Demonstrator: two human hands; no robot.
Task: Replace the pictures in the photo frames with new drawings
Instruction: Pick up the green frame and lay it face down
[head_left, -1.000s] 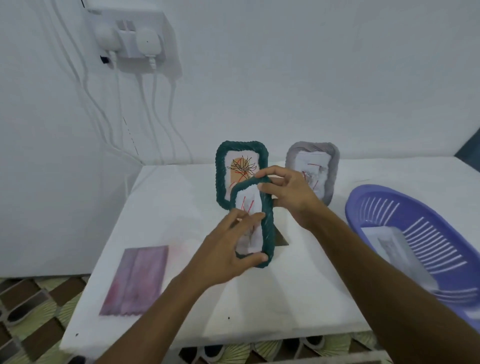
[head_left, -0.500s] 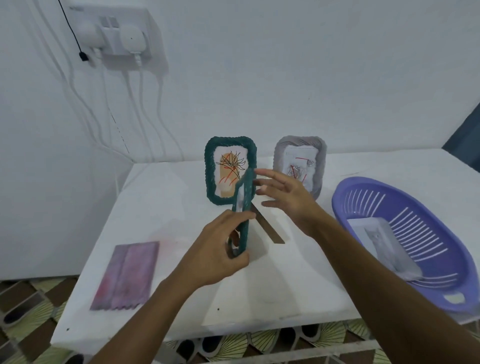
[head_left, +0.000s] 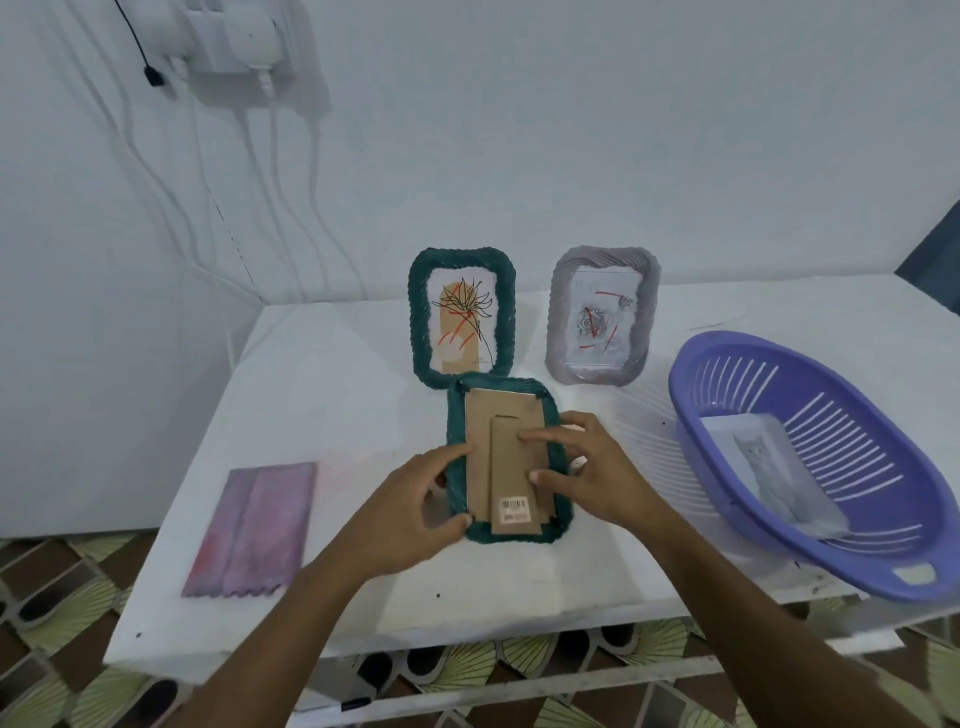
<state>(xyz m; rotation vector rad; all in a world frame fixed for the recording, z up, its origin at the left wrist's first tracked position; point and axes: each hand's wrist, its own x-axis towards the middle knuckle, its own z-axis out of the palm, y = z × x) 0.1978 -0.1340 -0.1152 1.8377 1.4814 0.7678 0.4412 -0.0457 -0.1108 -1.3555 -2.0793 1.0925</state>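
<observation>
Facedown, green frame (head_left: 506, 383) shows brown backing (head_left: 480, 447); left hand (head_left: 415, 512) grips, right hand (head_left: 597, 478) presses

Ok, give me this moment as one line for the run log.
frame: green frame face-down, backing up | left hand: grips its left edge | right hand: fingers touch backing | basket: cat picture inside

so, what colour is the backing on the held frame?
Brown cardboard backing, inside the teal frame; head view.
</observation>
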